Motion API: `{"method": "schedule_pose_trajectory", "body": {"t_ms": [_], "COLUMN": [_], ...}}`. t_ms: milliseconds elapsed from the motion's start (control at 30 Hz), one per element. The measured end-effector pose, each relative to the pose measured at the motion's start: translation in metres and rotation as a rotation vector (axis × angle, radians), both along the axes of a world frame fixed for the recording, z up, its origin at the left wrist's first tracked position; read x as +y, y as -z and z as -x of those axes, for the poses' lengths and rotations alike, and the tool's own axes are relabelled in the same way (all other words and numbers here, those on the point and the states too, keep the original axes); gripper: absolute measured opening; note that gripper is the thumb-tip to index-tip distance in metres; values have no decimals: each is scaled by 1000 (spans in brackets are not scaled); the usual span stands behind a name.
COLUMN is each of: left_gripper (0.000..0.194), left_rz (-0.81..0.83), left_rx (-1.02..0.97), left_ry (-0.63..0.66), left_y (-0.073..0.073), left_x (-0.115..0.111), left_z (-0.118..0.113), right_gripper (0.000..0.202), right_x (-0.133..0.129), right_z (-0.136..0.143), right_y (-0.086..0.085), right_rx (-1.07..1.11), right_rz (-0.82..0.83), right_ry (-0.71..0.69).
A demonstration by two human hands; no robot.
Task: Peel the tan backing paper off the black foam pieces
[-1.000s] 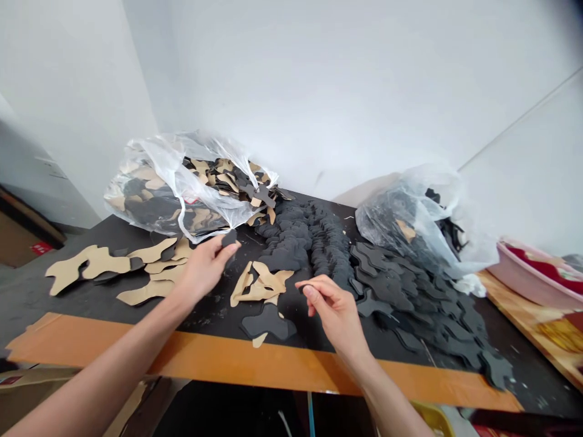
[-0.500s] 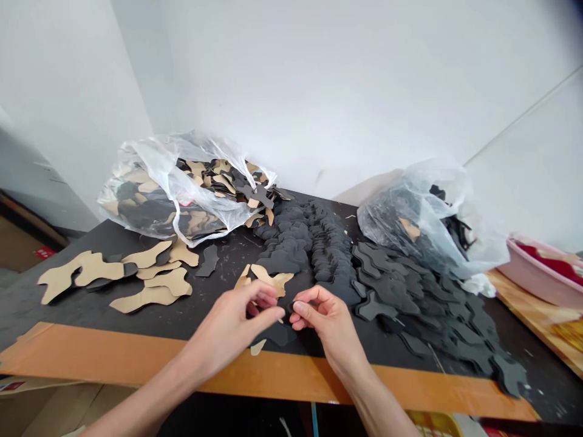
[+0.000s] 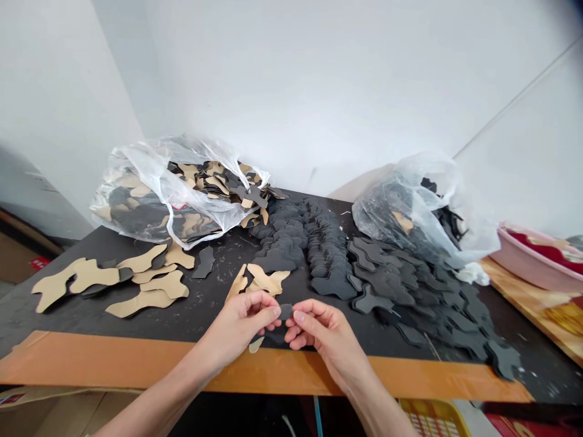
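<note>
A small dark grey piece [image 3: 285, 312] is pinched between the fingertips of my left hand [image 3: 249, 317] on its left side and my right hand [image 3: 319, 326] on its right side. Both hands are above the black table near its front edge. Just behind my left hand lie tan pieces [image 3: 268, 280], and a small tan scrap [image 3: 255, 345] shows below it. Overlapping rows of black pieces [image 3: 325, 243] stretch back behind my hands. More dark wavy pieces [image 3: 385, 282] spread to the right, and tan wavy pieces [image 3: 148, 298] lie to the left.
At the back left is a clear plastic bag [image 3: 150, 194] full of tan and black pieces; another bag [image 3: 410, 200] stands at the back right. A pink basin [image 3: 537, 264] sits on a wooden board [image 3: 523, 297] at the far right. Orange tape [image 3: 159, 364] covers the front edge.
My left hand has closed its fingers on the left side of the small dark piece, which my right hand alone held before. The view has shifted slightly.
</note>
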State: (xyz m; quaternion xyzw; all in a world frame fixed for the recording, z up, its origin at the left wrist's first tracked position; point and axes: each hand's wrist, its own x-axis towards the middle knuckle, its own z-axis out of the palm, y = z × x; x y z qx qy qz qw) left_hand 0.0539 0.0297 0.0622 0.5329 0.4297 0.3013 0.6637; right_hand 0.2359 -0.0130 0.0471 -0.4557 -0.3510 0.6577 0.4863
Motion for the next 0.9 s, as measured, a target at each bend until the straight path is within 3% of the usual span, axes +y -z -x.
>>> {"method": "schedule_pose_trajectory", "body": {"t_ms": [367,633,800,900], "left_gripper": [25,28,14,15], "left_rz": [-41,-97,-213,-185], "left_rx": [-47,-39,65,47], "left_ry": [54,18,74,91], "left_y": [4,15,11,9], "left_x": [-6,-8,-9,-9], "left_z": [3,7,11,12], "right_gripper": [30,28,26,27], "right_x": [-2,-2,-2,-2], "right_z": [3,10,12,10], "right_y": [-2,-5,-8,-11], "right_rx": [-126,-207,-262,-258], "right_rz": [-30,-24,-6,-15], "right_ry": [-10,-69,-106,-125]}}
